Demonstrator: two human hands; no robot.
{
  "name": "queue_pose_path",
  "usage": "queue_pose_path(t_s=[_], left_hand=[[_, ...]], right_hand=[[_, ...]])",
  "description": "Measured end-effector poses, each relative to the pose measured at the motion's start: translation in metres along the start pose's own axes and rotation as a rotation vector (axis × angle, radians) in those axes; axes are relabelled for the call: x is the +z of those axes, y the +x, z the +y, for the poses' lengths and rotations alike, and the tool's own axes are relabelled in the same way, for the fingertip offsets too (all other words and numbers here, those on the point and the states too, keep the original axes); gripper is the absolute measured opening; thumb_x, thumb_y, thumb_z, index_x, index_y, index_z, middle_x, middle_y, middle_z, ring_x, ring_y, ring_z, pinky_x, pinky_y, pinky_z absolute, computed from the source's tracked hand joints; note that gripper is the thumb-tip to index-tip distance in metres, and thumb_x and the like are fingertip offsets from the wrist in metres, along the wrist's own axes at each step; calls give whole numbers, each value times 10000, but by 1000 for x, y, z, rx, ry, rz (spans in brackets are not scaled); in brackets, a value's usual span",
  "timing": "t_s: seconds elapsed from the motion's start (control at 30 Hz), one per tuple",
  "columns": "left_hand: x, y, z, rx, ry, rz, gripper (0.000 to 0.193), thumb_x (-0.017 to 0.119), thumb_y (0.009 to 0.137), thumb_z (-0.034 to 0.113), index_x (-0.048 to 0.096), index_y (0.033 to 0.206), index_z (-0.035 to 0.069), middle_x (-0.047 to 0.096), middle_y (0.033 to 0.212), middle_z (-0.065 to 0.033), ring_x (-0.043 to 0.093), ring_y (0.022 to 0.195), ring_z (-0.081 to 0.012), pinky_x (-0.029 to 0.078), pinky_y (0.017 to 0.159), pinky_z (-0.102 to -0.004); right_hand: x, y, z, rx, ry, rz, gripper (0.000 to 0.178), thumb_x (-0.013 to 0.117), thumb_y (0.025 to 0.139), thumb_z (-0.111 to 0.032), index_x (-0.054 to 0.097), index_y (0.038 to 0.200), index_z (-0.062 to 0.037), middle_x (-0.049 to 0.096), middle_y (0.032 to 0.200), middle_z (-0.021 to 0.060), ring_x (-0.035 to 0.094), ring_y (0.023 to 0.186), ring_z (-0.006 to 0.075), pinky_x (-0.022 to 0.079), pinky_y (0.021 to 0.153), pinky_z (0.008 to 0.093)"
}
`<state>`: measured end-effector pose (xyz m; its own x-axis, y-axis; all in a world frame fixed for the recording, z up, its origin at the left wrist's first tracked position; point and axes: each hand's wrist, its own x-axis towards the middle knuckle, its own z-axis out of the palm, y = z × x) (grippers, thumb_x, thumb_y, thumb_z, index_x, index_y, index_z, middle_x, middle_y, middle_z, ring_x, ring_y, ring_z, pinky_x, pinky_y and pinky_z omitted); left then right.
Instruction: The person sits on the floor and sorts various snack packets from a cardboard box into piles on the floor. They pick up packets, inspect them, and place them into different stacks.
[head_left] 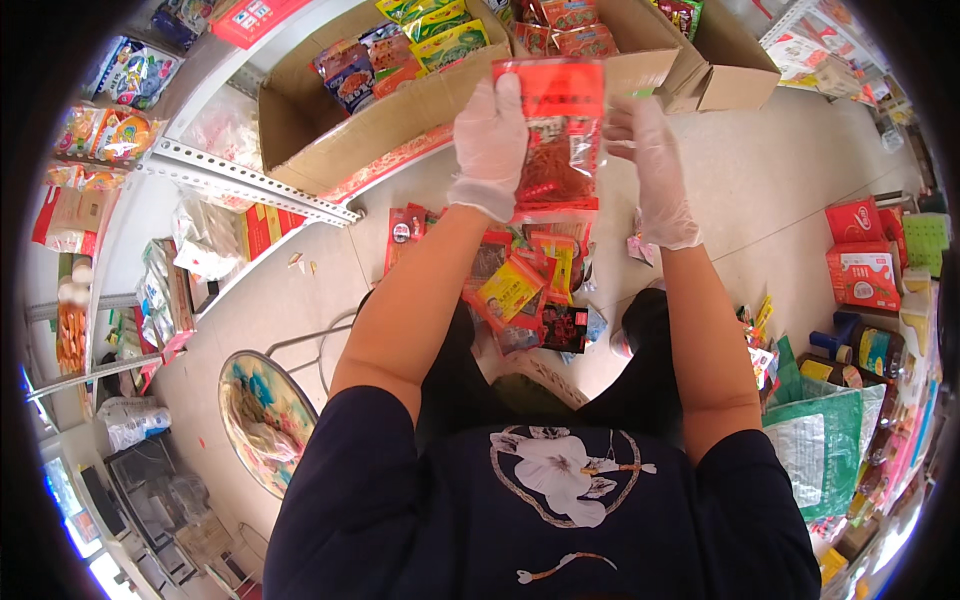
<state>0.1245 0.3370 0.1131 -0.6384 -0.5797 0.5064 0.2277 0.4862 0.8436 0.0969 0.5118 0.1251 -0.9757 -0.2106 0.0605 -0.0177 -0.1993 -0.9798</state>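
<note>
Thin whitish gloves cover both hands. My left hand [492, 140] is closed on the left edge of a red snack packet [562, 150], thumb on its front. The packet is held upright, with a clear window showing reddish-brown food. Beside its right edge is my right hand [648, 150], fingers apart and slightly bent; whether the fingertips touch the packet I cannot tell. Below the hands, between my knees, lies a pile of mixed snack packets, including a yellow packet [508, 291] and a black packet [564, 327]. What holds up the pile is mostly hidden.
Ahead, a cardboard box [300, 150] holds colourful packets, with another cardboard box [728, 75] to its right. Metal shelving [250, 185] runs along the left. A round patterned stool [240, 385] stands at lower left. Red cartons [862, 275] and a green bag [850, 440] are at right.
</note>
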Motion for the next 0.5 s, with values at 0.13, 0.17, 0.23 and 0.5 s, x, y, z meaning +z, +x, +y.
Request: queue_pose_path(t_s=[0.13,0.17,0.23,0.5], left_hand=[[10,0,4,-69,-42,-118,256,535,919,245,556,1009,7,584,884,-236,536,848,-421,433,748,-439],[9,0,8,-117,-16,-150,249,541,912,233,555,1036,18,588,917,-225,533,884,-415,425,778,-441],[12,3,19,23,59,-120,279,543,900,235,546,1107,49,588,1011,-195,527,967,-392,397,853,-455],[26,-38,58,563,553,-489,547,420,923,396,340,1414,169,369,1439,-61,291,1352,-280,140,1087,-554]], right_hand=[[28,-15,-12,185,66,-47,370,633,879,-304,618,1084,4,646,890,10,568,779,78,456,700,232],[28,-12,-5,199,64,-21,355,634,880,-292,621,1081,1,646,890,10,565,776,77,455,697,232],[31,-12,-3,148,60,64,300,620,891,-262,633,1048,-6,645,871,7,554,759,70,451,685,231],[19,-2,8,166,582,11,345,551,933,-283,579,1112,10,616,1041,57,594,903,121,502,759,284]])
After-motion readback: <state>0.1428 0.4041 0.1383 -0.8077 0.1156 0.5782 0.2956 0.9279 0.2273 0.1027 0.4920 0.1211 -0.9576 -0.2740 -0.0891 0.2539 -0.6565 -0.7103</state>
